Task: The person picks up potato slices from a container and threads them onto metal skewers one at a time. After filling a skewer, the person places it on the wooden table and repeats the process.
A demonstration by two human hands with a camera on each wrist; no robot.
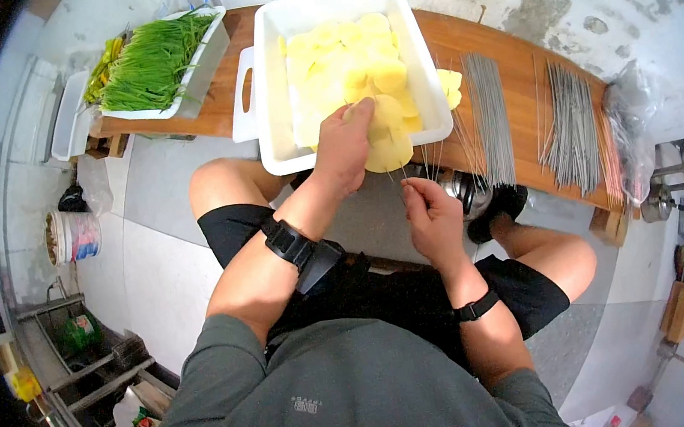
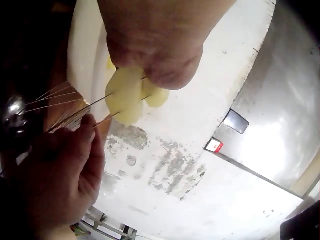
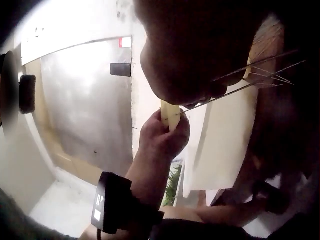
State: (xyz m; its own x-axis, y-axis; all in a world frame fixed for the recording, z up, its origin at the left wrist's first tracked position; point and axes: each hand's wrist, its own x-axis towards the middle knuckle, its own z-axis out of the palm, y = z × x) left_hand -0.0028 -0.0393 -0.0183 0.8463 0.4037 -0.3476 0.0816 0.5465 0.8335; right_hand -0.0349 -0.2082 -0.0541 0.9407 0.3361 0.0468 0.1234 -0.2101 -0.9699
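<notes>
My left hand [image 1: 345, 148] grips pale yellow potato slices [image 1: 389, 140] near the front wall of the white tub [image 1: 283, 159]. My right hand [image 1: 435, 217], just below and to the right, pinches thin metal skewers [image 2: 101, 98] between thumb and fingers. Two skewers run into the front slice [image 2: 125, 97] in the left wrist view, and their points show behind it beside a second, smaller slice [image 2: 159, 96]. Seen from the right wrist, the slices [image 3: 172, 116] stand edge-on in the left hand's fingers. More potato slices [image 1: 329, 51] fill the tub.
Bundles of metal skewers [image 1: 489, 116] [image 1: 570, 127] lie on the wooden bench [image 1: 517, 69] at right, beside a plastic bag [image 1: 634, 123]. A few yellow slices [image 1: 451, 87] sit right of the tub. Green chives [image 1: 158, 65] fill a white crate at left. A bucket [image 1: 73, 235] stands on the floor.
</notes>
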